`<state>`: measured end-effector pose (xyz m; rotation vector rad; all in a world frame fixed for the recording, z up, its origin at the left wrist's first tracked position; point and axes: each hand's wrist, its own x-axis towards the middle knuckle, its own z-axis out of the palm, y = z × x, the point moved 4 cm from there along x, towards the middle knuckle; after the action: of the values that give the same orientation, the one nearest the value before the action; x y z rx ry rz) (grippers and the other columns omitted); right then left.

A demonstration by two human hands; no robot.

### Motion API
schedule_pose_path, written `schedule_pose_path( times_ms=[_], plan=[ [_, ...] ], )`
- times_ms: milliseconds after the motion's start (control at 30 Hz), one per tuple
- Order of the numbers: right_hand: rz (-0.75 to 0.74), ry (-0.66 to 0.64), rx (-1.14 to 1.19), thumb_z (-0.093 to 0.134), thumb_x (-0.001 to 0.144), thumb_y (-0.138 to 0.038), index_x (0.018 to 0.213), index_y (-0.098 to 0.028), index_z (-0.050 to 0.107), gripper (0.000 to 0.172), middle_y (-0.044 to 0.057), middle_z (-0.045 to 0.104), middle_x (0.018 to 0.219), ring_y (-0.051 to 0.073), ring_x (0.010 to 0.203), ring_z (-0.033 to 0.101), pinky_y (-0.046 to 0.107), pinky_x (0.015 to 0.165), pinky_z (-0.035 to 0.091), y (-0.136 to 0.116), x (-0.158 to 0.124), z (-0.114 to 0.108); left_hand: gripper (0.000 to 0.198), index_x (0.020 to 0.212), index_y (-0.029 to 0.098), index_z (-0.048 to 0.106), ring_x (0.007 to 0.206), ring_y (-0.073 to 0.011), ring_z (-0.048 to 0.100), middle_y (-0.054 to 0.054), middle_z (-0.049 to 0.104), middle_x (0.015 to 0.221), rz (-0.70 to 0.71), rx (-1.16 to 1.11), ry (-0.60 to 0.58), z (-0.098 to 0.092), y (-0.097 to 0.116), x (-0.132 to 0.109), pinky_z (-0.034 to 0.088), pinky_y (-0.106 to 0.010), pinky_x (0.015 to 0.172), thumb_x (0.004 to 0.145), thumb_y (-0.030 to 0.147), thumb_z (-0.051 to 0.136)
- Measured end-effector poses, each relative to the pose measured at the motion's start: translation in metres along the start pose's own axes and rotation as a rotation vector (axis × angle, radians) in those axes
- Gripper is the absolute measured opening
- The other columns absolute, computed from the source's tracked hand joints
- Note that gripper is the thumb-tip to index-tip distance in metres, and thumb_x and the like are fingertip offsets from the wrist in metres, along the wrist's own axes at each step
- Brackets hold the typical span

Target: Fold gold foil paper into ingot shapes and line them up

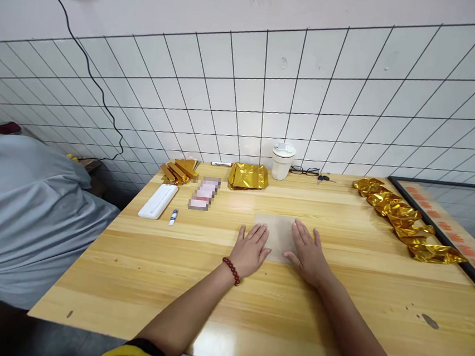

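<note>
A thin, pale, see-through square sheet (279, 235) lies flat on the wooden table (177, 284), right in front of me. My left hand (251, 250) rests palm down over its left edge, fingers stretched out; a red bead bracelet circles that wrist. On the sheet's right edge my right hand (308, 253) also lies flat, fingers spread. Bare sheet shows between the two hands, while its side edges are partly hidden under them.
Beyond the sheet stand a stack of gold foil (248, 177) and a white cup (282, 163), beside glasses (304, 170) and keys (325, 179). Folded gold strips (180, 171), a white case (158, 201) and a small glue stick (173, 217) lie left. Crumpled gold foil (401, 219) lies right.
</note>
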<state>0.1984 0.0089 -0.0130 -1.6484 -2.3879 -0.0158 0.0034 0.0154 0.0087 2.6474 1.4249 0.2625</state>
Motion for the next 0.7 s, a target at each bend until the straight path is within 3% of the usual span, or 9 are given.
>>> schedule_pose_path(
  times_ms=[67, 167, 367, 700],
  plan=[
    [-0.145, 0.036, 0.029, 0.032, 0.097, -0.061, 0.158, -0.008, 0.013, 0.083, 0.020, 0.019, 0.163, 0.028, 0.151, 0.017, 0.055, 0.120, 0.011, -0.016, 0.000, -0.002, 0.054, 0.150, 0.019, 0.037, 0.148, -0.0255, 0.030, -0.011, 0.036, 0.158, 0.001, 0.003, -0.006, 0.000, 0.001, 0.000, 0.019, -0.060, 0.120, 0.103, 0.044, 0.033],
    [-0.275, -0.027, 0.054, 0.034, 0.094, -0.068, 0.157, -0.008, 0.020, 0.088, 0.021, 0.023, 0.161, 0.030, 0.150, 0.019, 0.055, 0.120, 0.009, -0.041, 0.000, 0.003, 0.055, 0.152, 0.019, 0.035, 0.148, -0.0256, 0.029, -0.011, 0.036, 0.158, -0.001, 0.007, -0.020, 0.000, 0.001, 0.000, 0.020, -0.060, 0.120, 0.103, 0.043, 0.032],
    [-0.162, -0.096, 0.034, 0.031, 0.093, -0.069, 0.154, -0.011, 0.030, 0.084, 0.019, 0.029, 0.159, 0.034, 0.148, 0.026, 0.060, 0.119, 0.008, -0.054, 0.002, 0.014, 0.054, 0.151, 0.020, 0.036, 0.148, -0.0252, 0.029, -0.010, 0.036, 0.158, -0.008, 0.011, -0.021, 0.001, 0.001, 0.000, 0.019, -0.059, 0.120, 0.102, 0.042, 0.034],
    [0.028, -0.099, -0.028, 0.021, 0.097, -0.063, 0.155, -0.013, 0.030, 0.077, 0.017, 0.028, 0.160, 0.032, 0.148, 0.026, 0.064, 0.117, 0.002, -0.024, 0.000, 0.013, 0.053, 0.150, 0.020, 0.037, 0.148, -0.0259, 0.029, -0.010, 0.036, 0.158, 0.007, 0.018, -0.013, 0.001, 0.001, 0.000, 0.018, -0.060, 0.120, 0.102, 0.042, 0.035]
  ],
)
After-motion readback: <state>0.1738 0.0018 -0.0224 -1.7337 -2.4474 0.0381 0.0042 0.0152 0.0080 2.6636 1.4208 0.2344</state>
